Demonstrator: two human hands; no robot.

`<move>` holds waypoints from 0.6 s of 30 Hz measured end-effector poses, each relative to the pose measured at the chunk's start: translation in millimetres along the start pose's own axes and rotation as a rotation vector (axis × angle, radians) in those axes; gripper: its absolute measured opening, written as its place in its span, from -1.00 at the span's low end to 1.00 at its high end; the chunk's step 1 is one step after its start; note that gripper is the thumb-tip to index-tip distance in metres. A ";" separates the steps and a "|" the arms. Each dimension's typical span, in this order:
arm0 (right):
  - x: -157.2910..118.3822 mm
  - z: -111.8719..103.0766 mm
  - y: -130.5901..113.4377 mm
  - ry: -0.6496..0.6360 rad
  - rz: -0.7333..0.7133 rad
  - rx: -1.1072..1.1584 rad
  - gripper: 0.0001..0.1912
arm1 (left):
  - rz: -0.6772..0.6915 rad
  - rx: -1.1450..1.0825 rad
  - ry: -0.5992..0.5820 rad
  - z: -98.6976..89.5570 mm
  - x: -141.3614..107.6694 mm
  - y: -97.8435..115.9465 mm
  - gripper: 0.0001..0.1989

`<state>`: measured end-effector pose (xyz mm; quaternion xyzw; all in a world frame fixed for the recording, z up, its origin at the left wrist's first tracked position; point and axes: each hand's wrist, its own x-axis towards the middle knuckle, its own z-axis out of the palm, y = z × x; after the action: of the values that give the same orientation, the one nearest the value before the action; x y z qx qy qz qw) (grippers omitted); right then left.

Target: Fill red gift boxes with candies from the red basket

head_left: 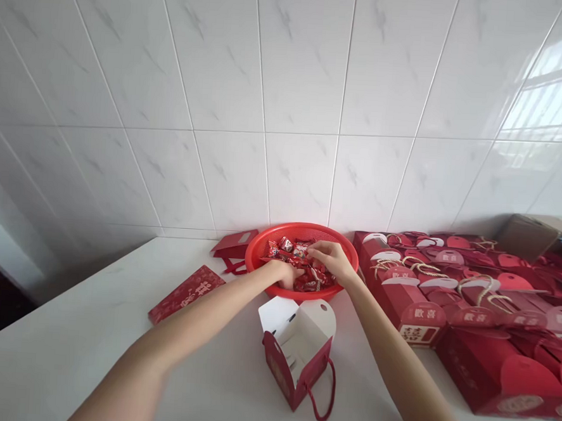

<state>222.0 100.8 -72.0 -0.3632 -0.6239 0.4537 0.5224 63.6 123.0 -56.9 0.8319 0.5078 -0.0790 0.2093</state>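
Observation:
Both my hands reach into a red plastic basket (295, 295) that holds red-wrapped candies (286, 244). My left hand (287, 274) is low among the candies at the basket's front left, its fingertips hidden. Over the basket's right side, my right hand (326, 258) has thumb and fingers pinched together at the candies; what lies between them is too small to make out. In front of the basket stands an open red box (295, 357) with a white inside, raised flaps and a cord handle hanging at its right. A few small pieces show inside it.
Rows of closed red gift boxes (417, 314) with cord handles fill the right side. A flat red box (187, 294) lies left of the basket, and another red box (234, 244) sits behind it. A cardboard box (527, 237) is at the far right. White tiled wall behind.

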 end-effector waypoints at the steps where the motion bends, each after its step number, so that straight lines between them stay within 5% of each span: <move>1: 0.5 -1.2 3.7 0.008 0.010 0.009 -0.71 | -0.019 0.022 -0.016 3.7 5.5 0.7 -0.25; 11: -0.5 -8.6 11.7 0.053 0.063 0.074 -0.71 | 0.026 -0.080 -0.115 7.2 13.7 -13.8 -0.80; 18: 0.5 -9.9 16.0 0.117 0.066 0.083 -0.78 | 0.171 -0.430 0.148 -6.6 5.9 -25.2 -0.71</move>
<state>231.3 108.3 -86.6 -0.3874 -0.5607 0.4740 0.5575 43.7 140.6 -59.8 0.8117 0.4545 0.1102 0.3499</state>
